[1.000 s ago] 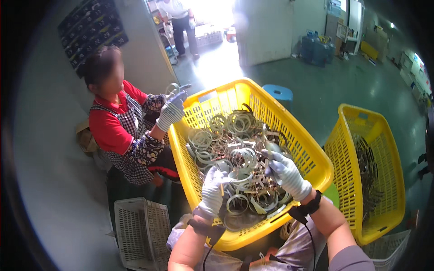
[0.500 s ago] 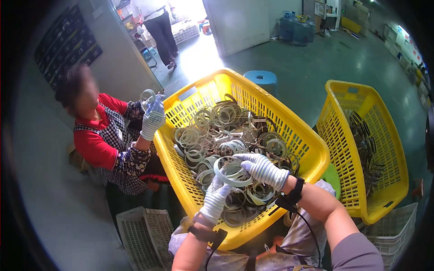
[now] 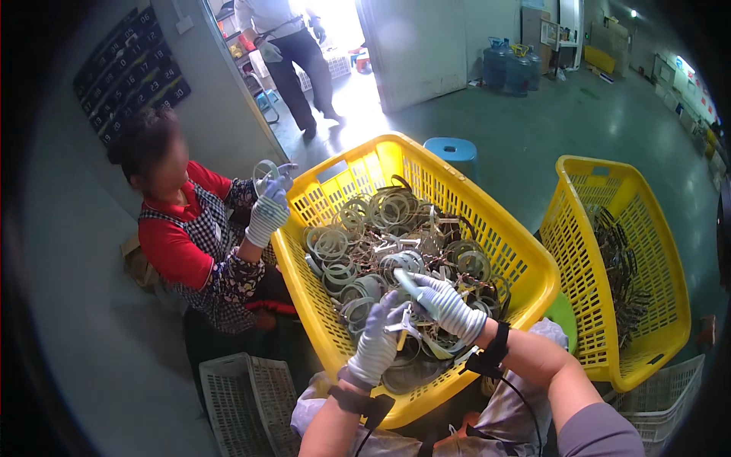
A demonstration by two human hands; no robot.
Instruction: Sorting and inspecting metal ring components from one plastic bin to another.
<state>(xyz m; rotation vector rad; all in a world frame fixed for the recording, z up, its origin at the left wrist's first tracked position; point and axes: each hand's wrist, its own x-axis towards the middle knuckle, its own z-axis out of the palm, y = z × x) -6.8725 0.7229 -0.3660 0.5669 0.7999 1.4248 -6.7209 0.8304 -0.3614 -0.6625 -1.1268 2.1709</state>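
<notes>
My right hand (image 3: 451, 306), in a striped white glove, pinches a pale translucent ring (image 3: 406, 284) that is seen nearly edge-on. Close by on the left is my left hand (image 3: 375, 341), gloved alike, its fingers apart and pointing up. A small white piece (image 3: 403, 325) shows beside its thumb; whether they touch is unclear. Both hands are over a large yellow basket (image 3: 525, 263) heaped with pale rings (image 3: 355, 293) and thin brownish pieces. Across the basket's left side, a co-worker's gloved hand (image 3: 268, 217) holds up a similar ring (image 3: 264, 172).
A second yellow basket (image 3: 665, 274) with dark curved strips (image 3: 615, 266) stands at the right. White crates (image 3: 228, 388) are at the lower left. A blue stool (image 3: 451, 149) and blue water bottles (image 3: 512, 70) stand beyond. Another person (image 3: 293, 57) is in the doorway.
The ring has gone from lying open between both hands to edge-on in my right hand. My left hand's fingers have come off it. The person in the doorway has come nearer.
</notes>
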